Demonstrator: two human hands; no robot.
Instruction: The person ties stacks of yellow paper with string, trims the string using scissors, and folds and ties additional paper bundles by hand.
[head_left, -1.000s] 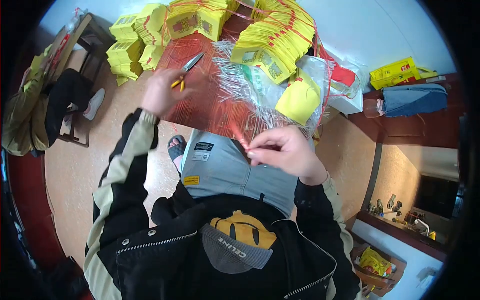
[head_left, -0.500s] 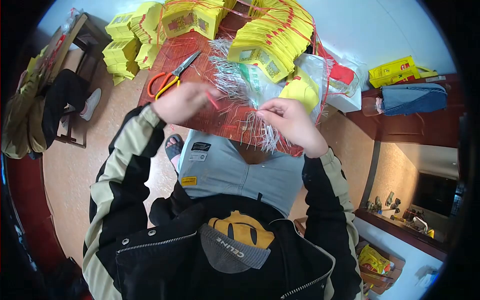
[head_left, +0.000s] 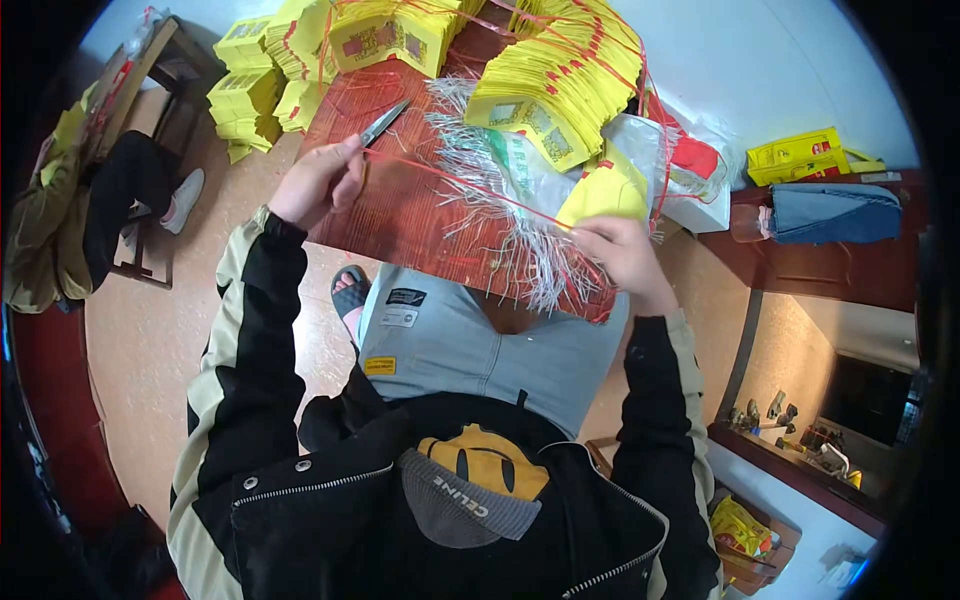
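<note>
A thin red ribbon (head_left: 460, 179) stretches nearly straight between my two hands above the table (head_left: 400, 215). My left hand (head_left: 318, 183) pinches its left end, close to the scissors (head_left: 383, 124), whose handles are mostly hidden behind the hand. At the other end, my right hand (head_left: 622, 258) has its fingers closed on the ribbon, beside a folded yellow card piece (head_left: 607, 190). Under the ribbon lies a bundle of silvery-white strands (head_left: 535, 250), spread along a clear plastic bag with green print (head_left: 515, 165).
Long rows of folded yellow cards (head_left: 565, 75) tied with red ribbon fill the table's back. More yellow stacks (head_left: 245, 100) stand behind it at left. A white box (head_left: 700, 210) is at right, near folded jeans (head_left: 835, 213). Another person's leg (head_left: 130, 190) shows at far left.
My hands have moved apart, the left one outward to the left and the right one slightly right and down. The red ribbon between them is now pulled out long and straight.
</note>
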